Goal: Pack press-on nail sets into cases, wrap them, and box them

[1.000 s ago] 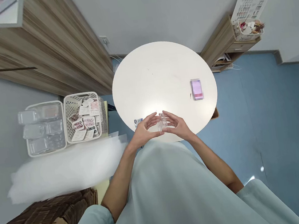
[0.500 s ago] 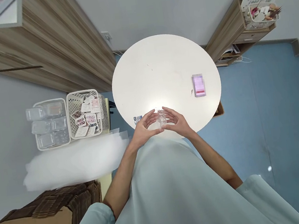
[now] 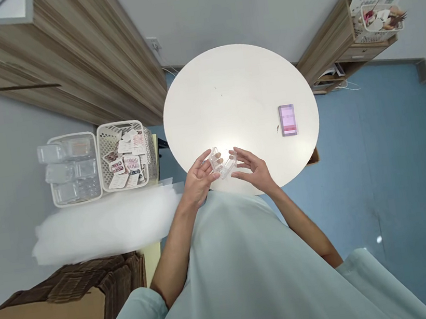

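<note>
A small clear plastic box (image 3: 229,166) is spread into two halves in a V shape, above the near edge of the white oval table (image 3: 233,73). My left hand (image 3: 197,181) grips its left half between the thumb and fingers. On the right half, my right hand (image 3: 256,171) has its fingertips at the far edge and its thumb at the near side. I see nothing inside the box.
A phone-like item (image 3: 288,120) with a blurred screen lies on the table's right side. Left of the table stand a white basket of carded press-on nails (image 3: 122,156) and a white basket of clear boxes (image 3: 73,170). White packing sheets (image 3: 107,223) and flattened cardboard (image 3: 59,305) lie nearer.
The clear box has gone from closed-looking to opened out, its halves apart. My hands have spread slightly. The small blue nail set beside my left hand is now hidden.
</note>
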Demonstrator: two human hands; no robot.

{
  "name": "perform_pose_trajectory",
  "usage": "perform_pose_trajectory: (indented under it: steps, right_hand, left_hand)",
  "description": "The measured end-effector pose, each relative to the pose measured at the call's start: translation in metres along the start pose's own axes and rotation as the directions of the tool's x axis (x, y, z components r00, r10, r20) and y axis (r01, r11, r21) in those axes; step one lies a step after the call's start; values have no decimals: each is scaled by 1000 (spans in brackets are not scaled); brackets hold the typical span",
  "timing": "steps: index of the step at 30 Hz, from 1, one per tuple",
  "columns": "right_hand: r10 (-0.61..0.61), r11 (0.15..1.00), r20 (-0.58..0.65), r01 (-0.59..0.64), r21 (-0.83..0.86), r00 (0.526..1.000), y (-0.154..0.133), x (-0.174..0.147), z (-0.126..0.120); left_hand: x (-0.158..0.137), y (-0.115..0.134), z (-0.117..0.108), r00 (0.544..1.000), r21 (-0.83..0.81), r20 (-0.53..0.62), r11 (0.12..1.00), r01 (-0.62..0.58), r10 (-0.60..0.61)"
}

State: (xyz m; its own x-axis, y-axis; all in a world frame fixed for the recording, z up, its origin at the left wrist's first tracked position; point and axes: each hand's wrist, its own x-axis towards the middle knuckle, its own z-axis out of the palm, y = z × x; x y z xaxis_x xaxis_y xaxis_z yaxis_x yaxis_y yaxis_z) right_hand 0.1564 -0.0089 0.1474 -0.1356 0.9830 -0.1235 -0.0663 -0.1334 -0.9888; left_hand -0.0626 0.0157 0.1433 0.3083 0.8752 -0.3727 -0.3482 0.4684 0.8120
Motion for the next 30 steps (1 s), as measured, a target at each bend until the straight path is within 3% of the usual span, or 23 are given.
perform_pose_trajectory:
  steps: [7,12,16,22,26,30]
  right_hand:
    - [-201,941,-111,161,-297,973,-8,-4,13]
    - [-328,824,10,291,-487,945,4,-9,28]
    - [-275,780,84,273,-563,958,14,-12,38]
    - [-111,821,143,172,-544,983,11,-3,56]
    - [-115,817,161,186,-546,980,14,10,67]
    - [-75,766,111,129,-630,991,40,31,74]
  left_hand:
    - [-2,5,-18,999,-207,-13,978,33,-37]
    - [-4,6,-24,993,-239,-100,970,40,-66]
    - [-5,6,-31,982,-227,-149,970,85,-120]
    - [-8,3,-50,964,-212,-218,971,108,-155]
    - [-17,8,-74,946,-210,-301,976,58,-121]
    - [-33,18,-107,914,-199,-396,980,1,-82]
